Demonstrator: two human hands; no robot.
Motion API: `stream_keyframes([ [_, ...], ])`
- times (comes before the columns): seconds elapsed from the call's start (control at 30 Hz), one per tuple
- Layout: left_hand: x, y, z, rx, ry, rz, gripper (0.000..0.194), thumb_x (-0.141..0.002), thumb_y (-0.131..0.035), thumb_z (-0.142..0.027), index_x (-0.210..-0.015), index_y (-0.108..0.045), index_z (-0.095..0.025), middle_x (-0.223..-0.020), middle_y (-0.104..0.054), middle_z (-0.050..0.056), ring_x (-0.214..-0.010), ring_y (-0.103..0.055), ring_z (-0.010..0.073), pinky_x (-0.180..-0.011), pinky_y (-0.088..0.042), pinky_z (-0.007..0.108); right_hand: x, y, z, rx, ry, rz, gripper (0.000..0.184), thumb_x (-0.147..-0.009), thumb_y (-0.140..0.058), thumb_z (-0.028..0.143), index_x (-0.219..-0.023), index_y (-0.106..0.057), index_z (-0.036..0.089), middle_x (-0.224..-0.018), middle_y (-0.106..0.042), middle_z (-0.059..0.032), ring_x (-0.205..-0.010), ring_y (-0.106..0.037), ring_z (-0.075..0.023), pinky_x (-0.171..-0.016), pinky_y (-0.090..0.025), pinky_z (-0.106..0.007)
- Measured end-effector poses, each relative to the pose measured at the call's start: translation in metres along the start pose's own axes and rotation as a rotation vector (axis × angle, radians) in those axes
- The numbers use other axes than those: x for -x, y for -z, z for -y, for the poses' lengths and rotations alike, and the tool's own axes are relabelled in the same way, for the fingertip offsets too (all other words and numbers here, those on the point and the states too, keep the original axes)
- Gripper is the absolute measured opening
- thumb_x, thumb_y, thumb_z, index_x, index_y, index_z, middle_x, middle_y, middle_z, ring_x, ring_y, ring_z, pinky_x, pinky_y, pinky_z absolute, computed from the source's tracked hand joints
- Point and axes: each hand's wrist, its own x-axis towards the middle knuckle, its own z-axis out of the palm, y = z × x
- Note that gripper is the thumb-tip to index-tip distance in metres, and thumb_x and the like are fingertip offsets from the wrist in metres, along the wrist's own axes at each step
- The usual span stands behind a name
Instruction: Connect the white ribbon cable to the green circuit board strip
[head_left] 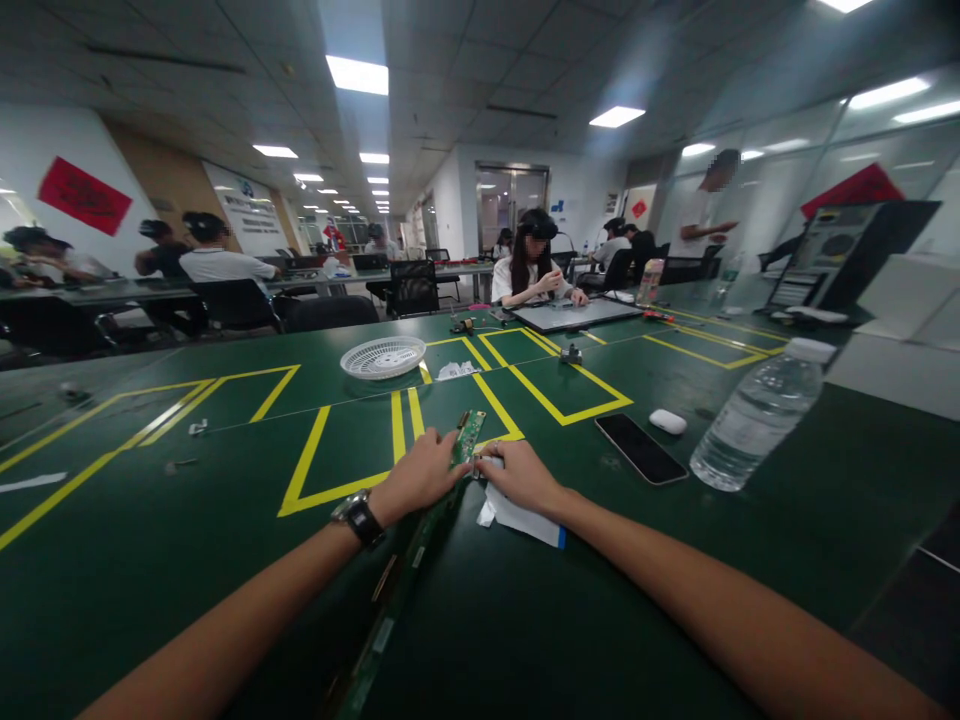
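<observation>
A long narrow green circuit board (469, 436) lies on the dark green table, running from the near edge toward the yellow tape lines. My left hand (421, 475), with a watch on its wrist, rests closed over the board near its far end. My right hand (517, 474) is beside it, fingers curled at the board's edge and pressing on a white paper or cloth (517, 520). What the right fingertips pinch is too small to make out.
A black phone (640, 447), a white earbud case (667, 421) and a lying water bottle (757, 415) are to the right. A white fan grille (382, 357) sits farther back. Small parts lie at left. Other people sit at the far tables.
</observation>
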Motion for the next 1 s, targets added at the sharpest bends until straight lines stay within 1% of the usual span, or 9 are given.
stream_keyframes([
  [0.1, -0.002, -0.005, -0.002, 0.076, -0.036, -0.019, 0.053, -0.084, -0.053, -0.04, -0.131, -0.045, -0.017, -0.107, -0.055, 0.014, -0.101, -0.056, 0.0293, -0.087, -0.044, 0.038, -0.003, 0.001, -0.005, 0.009, -0.034, -0.089, 0.021, -0.087, -0.051, 0.026, -0.081, -0.068, 0.016, -0.083, -0.069, -0.0047, -0.079, -0.06, -0.0161, -0.071, -0.038, -0.024],
  [0.2, -0.007, -0.002, -0.003, 0.225, -0.013, -0.005, 0.062, -0.079, -0.06, -0.028, -0.136, -0.039, -0.015, -0.109, -0.059, 0.016, -0.103, -0.058, 0.0308, -0.089, -0.043, 0.04, -0.005, 0.003, -0.007, -0.02, -0.056, -0.136, 0.019, -0.085, -0.052, 0.027, -0.079, -0.067, 0.016, -0.081, -0.068, -0.0044, -0.078, -0.06, -0.0164, -0.072, -0.039, -0.025],
  [0.33, -0.011, 0.011, -0.004, 0.649, 0.075, 0.003, 0.068, -0.072, -0.066, -0.015, -0.135, -0.04, -0.012, -0.114, -0.061, 0.017, -0.104, -0.06, 0.0278, -0.089, -0.046, 0.037, -0.007, 0.005, -0.006, -0.149, -0.103, -0.132, 0.022, -0.084, -0.052, 0.031, -0.077, -0.066, 0.014, -0.075, -0.065, -0.0029, -0.073, -0.058, -0.0151, -0.067, -0.039, -0.024],
  [0.43, -0.003, 0.015, -0.003, 1.139, 0.216, 0.064, 0.058, -0.08, -0.064, -0.026, -0.132, -0.041, -0.014, -0.095, -0.068, 0.01, -0.078, -0.066, 0.0193, -0.07, -0.053, 0.031, -0.007, 0.002, -0.004, -0.378, -0.145, -0.077, 0.024, -0.083, -0.054, 0.034, -0.08, -0.064, 0.013, -0.072, -0.063, -0.0013, -0.067, -0.055, -0.0128, -0.062, -0.038, -0.023],
  [0.5, 0.01, 0.013, -0.001, 1.329, 0.295, 0.076, 0.048, -0.083, -0.062, -0.032, -0.125, -0.046, -0.015, -0.074, -0.065, 0.003, -0.058, -0.062, 0.0136, -0.053, -0.05, 0.023, -0.006, -0.002, -0.001, -0.557, -0.174, -0.018, 0.024, -0.081, -0.057, 0.035, -0.083, -0.063, 0.012, -0.071, -0.062, -0.0005, -0.063, -0.053, -0.0113, -0.059, -0.038, -0.022],
  [0.57, 0.027, 0.008, 0.0, 1.403, 0.398, 0.035, 0.045, -0.082, -0.063, -0.033, -0.121, -0.047, -0.018, -0.063, -0.06, -0.002, -0.049, -0.057, 0.0108, -0.043, -0.045, 0.018, -0.005, -0.005, 0.003, -0.693, -0.2, 0.04, 0.024, -0.08, -0.059, 0.035, -0.082, -0.063, 0.011, -0.068, -0.06, 0.0003, -0.059, -0.051, -0.0101, -0.057, -0.037, -0.022],
  [0.67, 0.052, 0.0, -0.001, 1.477, 0.519, -0.009, 0.043, -0.082, -0.062, -0.033, -0.119, -0.044, -0.021, -0.061, -0.057, -0.004, -0.047, -0.057, 0.0104, -0.042, -0.044, 0.017, -0.001, -0.008, 0.016, -0.786, -0.219, 0.167, 0.023, -0.077, -0.063, 0.034, -0.077, -0.062, 0.012, -0.063, -0.058, 0.0018, -0.055, -0.048, -0.0087, -0.054, -0.035, -0.021],
  [0.83, 0.078, -0.004, -0.01, 1.544, 0.509, -0.031, 0.036, -0.081, -0.059, -0.038, -0.111, -0.044, -0.022, -0.053, -0.055, -0.006, -0.04, -0.051, 0.0097, -0.038, -0.037, 0.016, 0.009, -0.011, 0.039, -0.793, -0.236, 0.378, 0.027, -0.074, -0.067, 0.038, -0.071, -0.062, 0.011, -0.062, -0.06, 0.0012, -0.056, -0.05, -0.0083, -0.056, -0.036, -0.021],
  [1.0, 0.083, -0.006, -0.015, 1.54, 0.516, -0.061, 0.042, -0.078, -0.06, -0.041, -0.113, -0.044, -0.023, -0.055, -0.056, -0.007, -0.041, -0.053, 0.0109, -0.038, -0.038, 0.017, 0.017, -0.016, 0.049, -0.81, -0.211, 0.411, 0.028, -0.077, -0.066, 0.039, -0.078, -0.065, 0.011, -0.071, -0.063, -0.0013, -0.063, -0.055, -0.0101, -0.061, -0.039, -0.022],
])
